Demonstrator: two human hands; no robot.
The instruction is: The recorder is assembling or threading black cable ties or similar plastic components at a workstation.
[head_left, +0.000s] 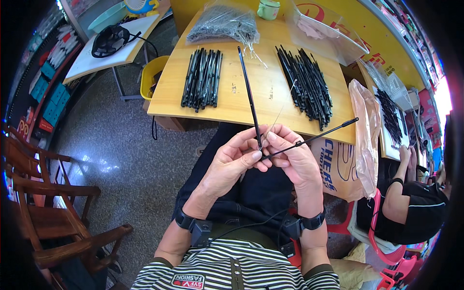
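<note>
My left hand (227, 162) is closed, fingertips pinching the lower end of a slim black rod (249, 92) that points up and away. My right hand (302, 162) is closed on a second black rod (331, 129), which slants out to the right with a small clip-like piece near the fingers. A thin pale wire (284, 102) rises from between the fingertips where the rods meet; whether it is wrapped round them is hidden. Beyond my hands on the wooden table (251, 108) lie a left bundle of black rods (202, 79) and a looser right pile (305, 87).
At the table's back are a plastic bag of thin grey pieces (222, 24), a green mug (268, 9) and a clear bin (333, 38). A paper bag (338, 169) stands right. Wooden chairs (58, 208) are left. A co-worker (411, 208) sits far right.
</note>
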